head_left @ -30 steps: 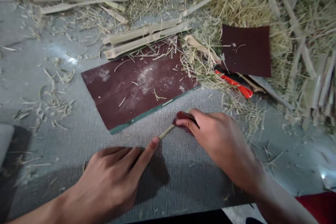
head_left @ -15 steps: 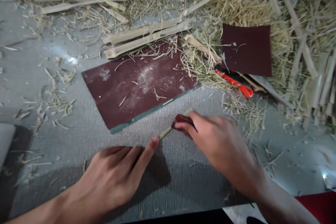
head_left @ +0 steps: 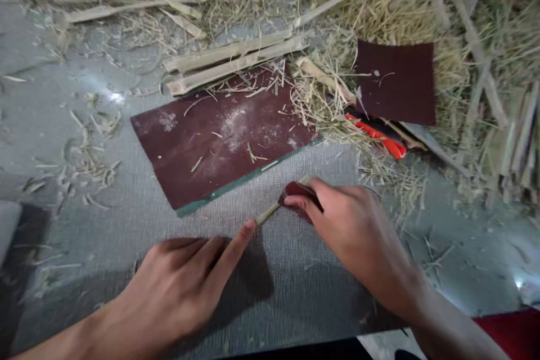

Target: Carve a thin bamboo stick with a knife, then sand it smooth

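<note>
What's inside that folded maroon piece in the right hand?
A thin pale stick runs into the folded maroon piece; what looks like its far end shows beyond. The stretch between is hidden by the fold.

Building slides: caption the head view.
Left hand touches thin pale wooden stick; right hand holds folded maroon sandpaper on it.

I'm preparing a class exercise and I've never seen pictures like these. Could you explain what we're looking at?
There is no machine here, just a person's two bare hands, seen by a camera worn on their head, looking forward and down. The left hand has a fingertip on a thin strip. The right hand has a folded maroon piece in its grip, against that strip. On the grey surface beyond lie a large maroon sheet, split sticks and pale shavings.
</note>
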The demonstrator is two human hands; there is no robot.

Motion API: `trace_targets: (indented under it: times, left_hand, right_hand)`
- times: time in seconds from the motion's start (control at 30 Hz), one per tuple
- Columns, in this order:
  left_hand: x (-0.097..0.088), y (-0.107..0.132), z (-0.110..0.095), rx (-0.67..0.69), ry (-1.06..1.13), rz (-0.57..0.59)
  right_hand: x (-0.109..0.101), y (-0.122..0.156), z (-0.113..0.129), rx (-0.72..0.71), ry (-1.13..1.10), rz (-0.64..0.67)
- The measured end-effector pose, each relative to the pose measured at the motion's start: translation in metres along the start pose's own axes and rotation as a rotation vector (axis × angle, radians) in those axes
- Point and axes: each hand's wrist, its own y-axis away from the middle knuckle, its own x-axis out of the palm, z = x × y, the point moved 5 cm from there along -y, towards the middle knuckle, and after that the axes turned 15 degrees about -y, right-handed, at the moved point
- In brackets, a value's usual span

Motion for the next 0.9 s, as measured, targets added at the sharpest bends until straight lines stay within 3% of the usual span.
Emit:
trace_targets:
  times: [0.13,0.27,0.4,0.5,0.57,0.63,0.8,0.9]
  left_hand:
    - [-0.001,0.000,0.000,-0.006,-0.013,-0.023]
    - [-0.002,0.000,0.000,-0.006,0.002,-0.023]
    - [-0.001,0.001,0.000,0.007,-0.006,-0.003]
    - [-0.002,0.000,0.000,-0.001,0.004,-0.041]
    - [-0.001,0.000,0.001,-0.012,-0.002,-0.022]
    - [-0.001,0.001,0.001,-0.016,-0.013,0.012]
    - [0.001,0.005,0.000,-0.003,-0.010,0.102]
    - [0.000,0.005,0.000,-0.012,-0.001,0.080]
  right_hand:
    - [-0.007,0.000,-0.006,0.084,0.054,-0.091]
    - [-0.002,0.000,-0.002,-0.003,0.005,0.025]
    - [-0.008,-0.001,-0.007,0.077,0.076,-0.067]
    - [-0.004,-0.001,-0.004,-0.003,0.001,0.040]
    - [-0.005,-0.001,-0.006,0.026,0.012,0.029]
    - [-0.010,-0.001,-0.011,0.106,0.076,-0.062]
    - [-0.006,0.000,-0.005,0.012,0.019,0.019]
    - [-0.010,0.000,-0.008,0.075,0.086,-0.069]
